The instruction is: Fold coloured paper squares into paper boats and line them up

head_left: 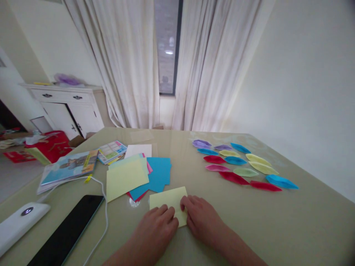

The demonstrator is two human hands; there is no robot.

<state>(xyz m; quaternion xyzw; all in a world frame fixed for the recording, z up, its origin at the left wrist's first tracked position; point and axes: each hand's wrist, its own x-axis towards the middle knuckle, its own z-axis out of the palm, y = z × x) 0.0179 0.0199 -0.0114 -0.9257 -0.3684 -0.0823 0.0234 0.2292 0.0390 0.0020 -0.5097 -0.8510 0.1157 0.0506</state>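
A pale yellow sheet of paper lies on the table in front of me, with a crease across its lower part. My left hand presses on its lower left with curled fingers. At its right edge, my right hand grips the paper, thumb and fingers close together. The lower edge is partly hidden under both hands. Just beyond to the left is a loose pile of coloured sheets, with a yellow sheet on top and a blue sheet beside it.
Several folded paper leaf shapes lie in rows at the right. On the left are a phone, a white device with a white cable, a book and a colourful booklet. Curtains hang behind the table.
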